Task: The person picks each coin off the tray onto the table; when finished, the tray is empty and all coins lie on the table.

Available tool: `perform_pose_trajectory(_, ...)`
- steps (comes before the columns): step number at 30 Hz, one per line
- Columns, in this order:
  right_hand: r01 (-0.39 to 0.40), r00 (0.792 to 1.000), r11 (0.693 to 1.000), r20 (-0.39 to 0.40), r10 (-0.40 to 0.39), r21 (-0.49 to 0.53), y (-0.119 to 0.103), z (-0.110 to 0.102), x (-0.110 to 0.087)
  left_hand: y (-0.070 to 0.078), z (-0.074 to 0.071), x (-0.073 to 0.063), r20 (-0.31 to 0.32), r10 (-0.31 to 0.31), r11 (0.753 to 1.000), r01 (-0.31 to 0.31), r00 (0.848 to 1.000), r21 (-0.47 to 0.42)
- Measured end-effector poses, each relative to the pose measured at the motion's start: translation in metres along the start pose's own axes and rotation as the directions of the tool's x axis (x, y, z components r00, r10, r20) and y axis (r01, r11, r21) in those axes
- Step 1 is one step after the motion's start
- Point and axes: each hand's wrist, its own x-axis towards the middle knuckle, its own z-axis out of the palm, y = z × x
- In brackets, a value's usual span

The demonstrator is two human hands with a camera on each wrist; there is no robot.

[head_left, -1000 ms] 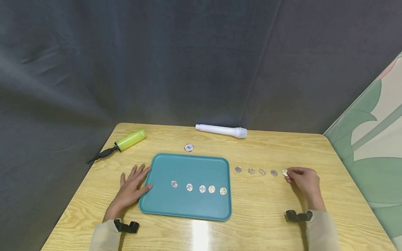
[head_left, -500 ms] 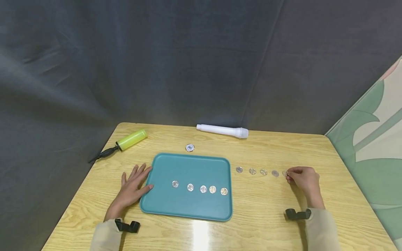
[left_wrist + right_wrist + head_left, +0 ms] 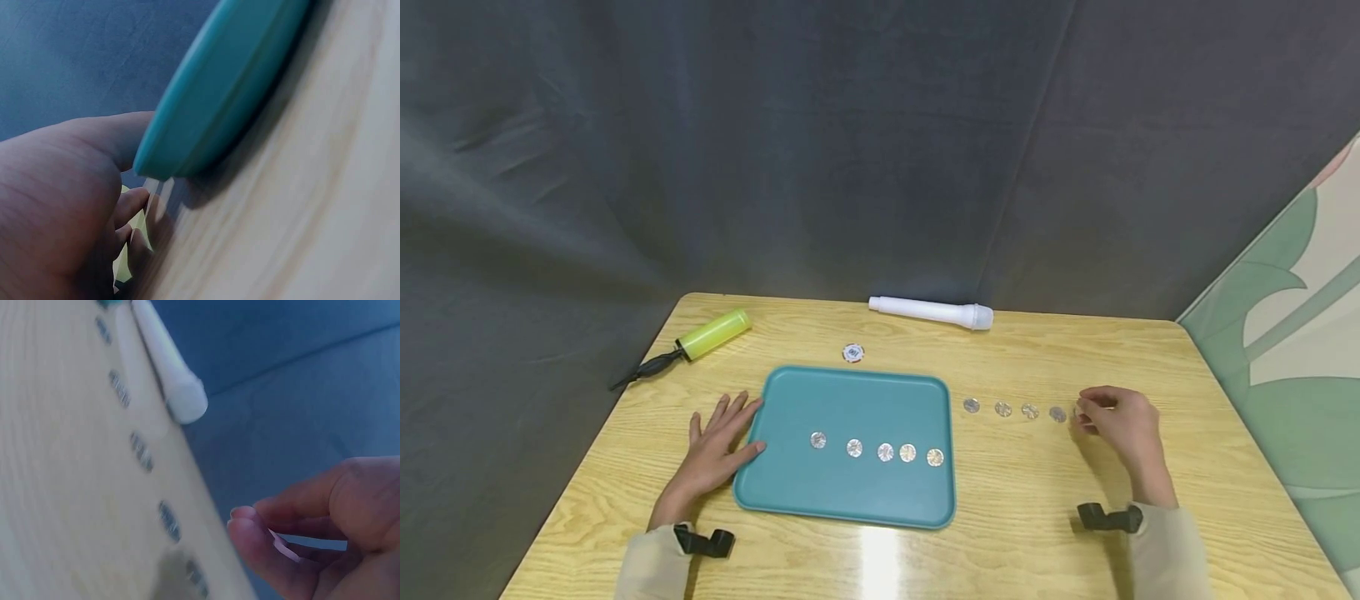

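Observation:
My left hand [image 3: 711, 457] has its fingers spread at the left rim of the teal tray [image 3: 842, 496], thumb over the edge. In the left wrist view the thumb meets the tray's wall [image 3: 206, 106]. Several shiny coins [image 3: 854, 448] lie in a row inside the tray. To the tray's right, another row of several coins [image 3: 1029, 412] lies on the table. My right hand [image 3: 1123, 421] hovers just above the row's right-end coin [image 3: 196, 578], fingers loosely bent, thumb and fingertips close together. I see nothing between them.
A poker chip [image 3: 853, 353] lies behind the tray. Toward the back edge is a white toy microphone [image 3: 931, 312]. A yellow-green balloon pump [image 3: 711, 335] with a black nozzle sits at the back left. Dark curtain [image 3: 850, 167] hangs behind the wooden table [image 3: 1022, 533].
My right hand has let go of the right-end coin and risen slightly off the table, moving a little left and away from me. My left hand stays at the tray.

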Motion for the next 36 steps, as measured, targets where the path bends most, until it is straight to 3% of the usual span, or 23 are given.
perform_pose_trajectory(9,0.084,0.993,0.993,0.078,-0.091,0.088,-0.047,0.015,-0.013,-0.001,0.000,0.001,0.001,-0.003,1.000,0.003,1.000,0.003)
perform_pose_trajectory(19,0.187,0.966,0.981,0.175,-0.192,0.047,-0.075,0.052,-0.022,-0.002,0.001,0.001,0.003,-0.003,1.000,0.002,1.000,0.004)
perform_pose_trajectory(28,0.285,0.909,0.958,0.308,-0.280,0.027,-0.082,0.088,-0.030,-0.001,0.001,0.001,0.001,-0.001,1.000,0.001,1.000,0.006)
perform_pose_trajectory(36,0.350,0.870,0.935,0.351,-0.348,0.058,-0.084,0.111,-0.038,0.001,0.000,0.001,0.001,-0.003,1.000,0.003,1.000,0.004)
